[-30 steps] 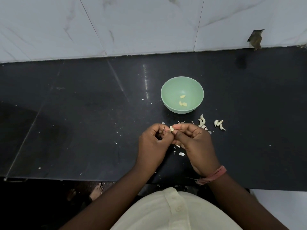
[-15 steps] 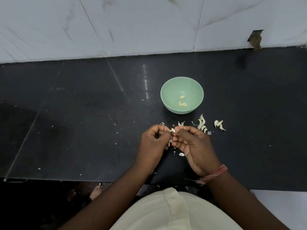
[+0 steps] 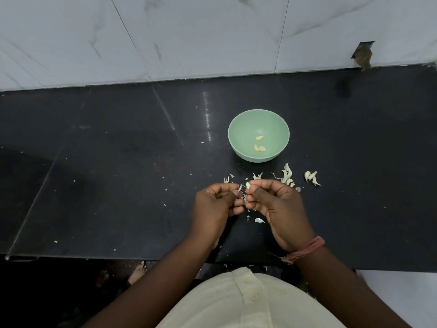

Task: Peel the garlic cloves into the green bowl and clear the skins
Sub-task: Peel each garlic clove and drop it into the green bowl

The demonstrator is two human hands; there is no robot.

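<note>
Peeling: our right hand (image 3: pixel 281 207) pinches a garlic clove (image 3: pixel 248 185) just in front of the green bowl (image 3: pixel 243 129).
Left hand (image 3: pixel 214 207): we're gripping a skin scrap (image 3: pixel 240 187).
Bowl: three peeled cloves (image 3: pixel 259 144) inside.
Skins (image 3: pixel 287 176): scattered on the counter (image 3: pixel 118 174).

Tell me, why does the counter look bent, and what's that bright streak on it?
Head view: the wide-angle lens bows the black counter edge; the streak left of the green bowl is light glare on polished stone; the lower left corner sinks into dark shadow.
</note>
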